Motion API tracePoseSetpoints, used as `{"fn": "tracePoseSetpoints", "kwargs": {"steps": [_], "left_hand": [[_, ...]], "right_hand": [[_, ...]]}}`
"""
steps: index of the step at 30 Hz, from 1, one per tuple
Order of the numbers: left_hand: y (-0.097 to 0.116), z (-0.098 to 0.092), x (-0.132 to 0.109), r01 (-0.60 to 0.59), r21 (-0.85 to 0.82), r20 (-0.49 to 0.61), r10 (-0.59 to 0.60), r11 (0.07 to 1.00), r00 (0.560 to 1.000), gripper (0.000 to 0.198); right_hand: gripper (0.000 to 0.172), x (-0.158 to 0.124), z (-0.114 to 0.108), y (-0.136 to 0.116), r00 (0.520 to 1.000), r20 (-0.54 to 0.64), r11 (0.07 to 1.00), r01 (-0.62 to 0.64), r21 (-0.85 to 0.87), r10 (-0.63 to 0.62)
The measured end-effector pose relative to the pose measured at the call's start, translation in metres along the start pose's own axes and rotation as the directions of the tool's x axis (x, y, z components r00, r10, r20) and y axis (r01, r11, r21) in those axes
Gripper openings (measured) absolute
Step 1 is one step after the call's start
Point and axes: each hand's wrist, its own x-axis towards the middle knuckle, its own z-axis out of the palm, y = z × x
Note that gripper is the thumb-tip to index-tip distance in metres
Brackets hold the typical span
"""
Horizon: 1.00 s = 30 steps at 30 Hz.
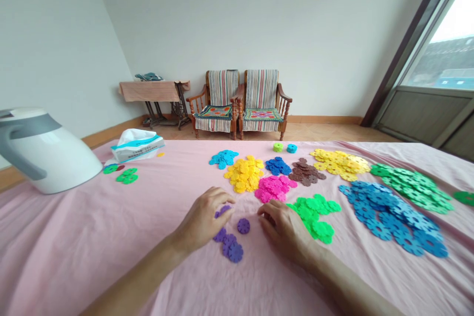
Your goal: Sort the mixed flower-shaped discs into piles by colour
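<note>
My left hand (204,218) rests on the cloth, its fingers curled around purple notched discs (222,211) that show between thumb and forefinger. More purple discs (232,248) lie overlapping below that hand. A single purple disc (243,226) lies flat between my two hands. My right hand (287,229) is closed, fingers bent inward, at the left edge of the bright green discs (316,215); whatever its fingertips may hold is hidden. Just beyond it is a heap of pink discs (274,188).
Piles of yellow (244,174), blue (396,217), brown (306,172) and dark green discs (411,187) spread over the pink cloth (148,237). A kettle (70,153) and a tissue pack (138,145) stand at left. Two chairs (261,94) are beyond the table.
</note>
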Motion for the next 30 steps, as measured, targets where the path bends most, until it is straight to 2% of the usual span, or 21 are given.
{"fn": "tracePoseSetpoints", "kwargs": {"steps": [3, 6, 9, 15, 18, 25, 30], "left_hand": [[-0.017, -0.006, 0.001, 0.076, 0.043, -0.02, -0.076, 0.996, 0.997, 0.013], [-0.024, -0.001, 0.0, 0.091, 0.112, 0.042, -0.096, 0.99, 0.994, 0.016], [-0.021, 0.006, -0.002, 0.099, 0.174, 0.083, -0.114, 0.98, 0.99, 0.012], [-0.014, 0.006, -0.005, 0.121, 0.24, 0.039, -0.134, 0.963, 0.99, 0.016], [-0.014, 0.005, -0.006, 0.135, 0.263, 0.058, -0.155, 0.955, 0.986, 0.012], [-0.014, 0.005, -0.005, 0.183, 0.228, 0.093, -0.209, 0.956, 0.974, 0.005], [-0.019, 0.007, -0.005, 0.231, 0.163, 0.074, -0.245, 0.959, 0.967, 0.009]], "right_hand": [[0.017, 0.0, 0.001, 0.0, 1.0, -0.001, 1.0, -0.005, -0.001, 0.005], [0.016, 0.001, 0.001, -0.001, 1.0, -0.001, 1.0, -0.003, -0.002, 0.003], [0.016, 0.001, 0.0, -0.001, 1.0, -0.006, 1.0, 0.002, -0.002, -0.002], [0.016, 0.0, -0.003, -0.002, 1.0, 0.003, 1.0, -0.006, 0.01, 0.006], [0.017, 0.0, -0.003, -0.003, 1.0, 0.004, 1.0, -0.002, 0.017, 0.002], [0.017, 0.001, -0.002, -0.002, 1.0, 0.01, 1.0, -0.009, 0.011, 0.009], [0.017, 0.0, -0.003, -0.003, 1.0, 0.01, 1.0, -0.008, 0.006, 0.008]]}}
